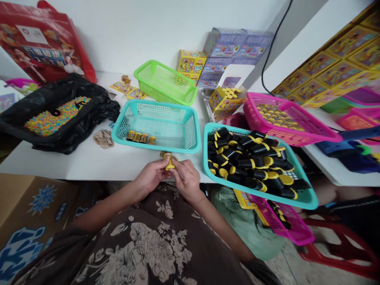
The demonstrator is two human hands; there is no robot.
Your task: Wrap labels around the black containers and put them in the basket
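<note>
Together, my left hand (pixel 151 176) and right hand (pixel 189 180) pinched a small yellow piece (pixel 170 165) between their fingers (pixel 179 177); a turquoise basket (pixel 169 122) lay beyond.

At far left stands a large red bag (pixel 61 47), printed with figures. Purple boxes (pixel 231 43) are stacked by the white wall (pixel 118 35) — near them hangs a black cable (pixel 262 76). Lower in view are a cardboard box (pixel 38 209), at left, and — at right — a red stool (pixel 338 266).
</note>
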